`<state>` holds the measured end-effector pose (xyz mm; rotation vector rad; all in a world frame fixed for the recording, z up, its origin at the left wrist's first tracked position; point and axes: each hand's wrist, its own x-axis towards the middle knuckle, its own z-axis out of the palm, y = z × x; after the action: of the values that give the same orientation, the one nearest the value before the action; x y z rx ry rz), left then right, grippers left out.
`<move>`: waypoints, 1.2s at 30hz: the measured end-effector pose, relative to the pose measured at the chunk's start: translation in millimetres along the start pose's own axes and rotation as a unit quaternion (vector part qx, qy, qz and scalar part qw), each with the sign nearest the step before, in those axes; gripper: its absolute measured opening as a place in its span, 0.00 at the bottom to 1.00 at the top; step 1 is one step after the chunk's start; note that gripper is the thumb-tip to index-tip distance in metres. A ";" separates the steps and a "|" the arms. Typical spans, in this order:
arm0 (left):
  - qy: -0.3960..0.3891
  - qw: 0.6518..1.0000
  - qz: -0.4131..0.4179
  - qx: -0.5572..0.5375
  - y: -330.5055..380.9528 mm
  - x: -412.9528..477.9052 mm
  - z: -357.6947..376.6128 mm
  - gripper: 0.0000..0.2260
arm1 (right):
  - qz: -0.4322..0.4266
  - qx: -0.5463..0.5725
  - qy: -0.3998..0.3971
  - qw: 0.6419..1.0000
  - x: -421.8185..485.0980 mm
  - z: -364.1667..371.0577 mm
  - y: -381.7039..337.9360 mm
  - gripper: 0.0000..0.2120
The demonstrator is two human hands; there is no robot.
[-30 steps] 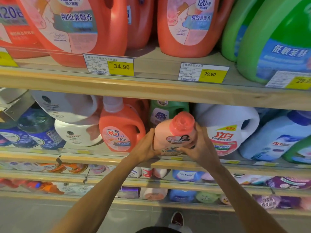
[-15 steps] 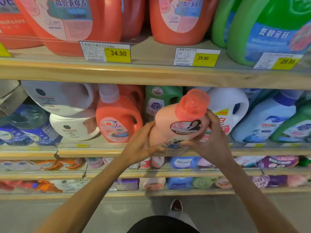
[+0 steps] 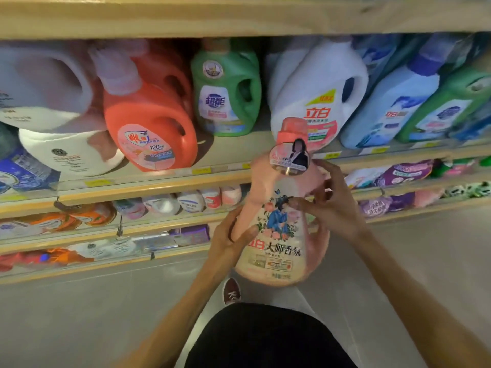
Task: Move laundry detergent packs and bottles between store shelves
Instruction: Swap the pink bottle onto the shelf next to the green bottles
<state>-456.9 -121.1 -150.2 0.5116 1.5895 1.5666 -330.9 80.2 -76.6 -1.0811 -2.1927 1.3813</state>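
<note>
Left hand (image 3: 228, 236) grips the lower left flank of the pink bottle (image 3: 276, 251): thumb laid across the front label, the other fingers wrapped out of sight behind. Right hand (image 3: 335, 208) is on the bottle's right shoulder, fingers (image 3: 322, 168) curled and loosely spread, one fingertip pressed on the label beside the blue printed figure; how its thumb lies cannot be made out. The bottle is held clear of the shelving, in the air over the floor (image 3: 79, 314), nearly upright with its coral cap (image 3: 293, 130) tipped away toward the shelf (image 3: 148, 185). The front label reads 立白 大师香氛 below a floral print; the smaller lines are too fine to read. A round sticker (image 3: 290, 158) with a portrait sits at the neck. Both forearms reach up and forward from the lower frame, wrists bent inward on either side of the bottle. On the shelf behind stand an orange jug (image 3: 151, 134) marked "120", a green jug (image 3: 225, 96) marked 超能, a white jug (image 3: 318, 96) marked 立白, and a blue bottle (image 3: 393, 110) leaning to the right. Yellow price tags run along the shelf lip, blurred. Lower shelves carry soft packs (image 3: 401, 173) in purple, white and orange. One shoe (image 3: 232, 290) shows on the floor below.
</note>
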 end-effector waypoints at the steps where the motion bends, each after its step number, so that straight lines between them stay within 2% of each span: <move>1: 0.008 1.000 -0.014 -0.015 -4.6 -5.5 4.7 0.29 | 0.013 0.003 0.005 1.000 -3.8 -1.3 3.2 0.43; 5: 0.007 0.998 -0.047 -0.049 -11.6 -28.4 26.5 0.27 | 0.042 0.000 0.014 0.999 -23.1 -9.3 17.1 0.41; 11: -0.005 0.997 -0.066 -0.048 -12.0 -57.0 68.0 0.18 | 0.065 0.021 0.003 0.998 -61.5 -41.6 38.6 0.43; 18: -0.026 0.998 -0.051 -0.004 -20.8 -100.8 127.5 0.22 | 0.041 -0.033 0.007 0.999 -124.8 -101.4 59.9 0.39; 25: -0.024 0.999 -0.038 -0.015 -33.5 -140.9 181.9 0.23 | 0.014 -0.052 -0.001 0.999 -171.6 -155.2 79.3 0.41; 36: 0.017 0.999 -0.032 -0.004 -13.9 -124.8 250.8 0.20 | -0.022 -0.088 -0.011 0.996 -142.7 -212.6 92.7 0.41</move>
<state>-186.8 -64.0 -100.3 0.4278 1.6091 1.5413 -65.3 128.1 -40.7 -1.0743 -2.3763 1.2042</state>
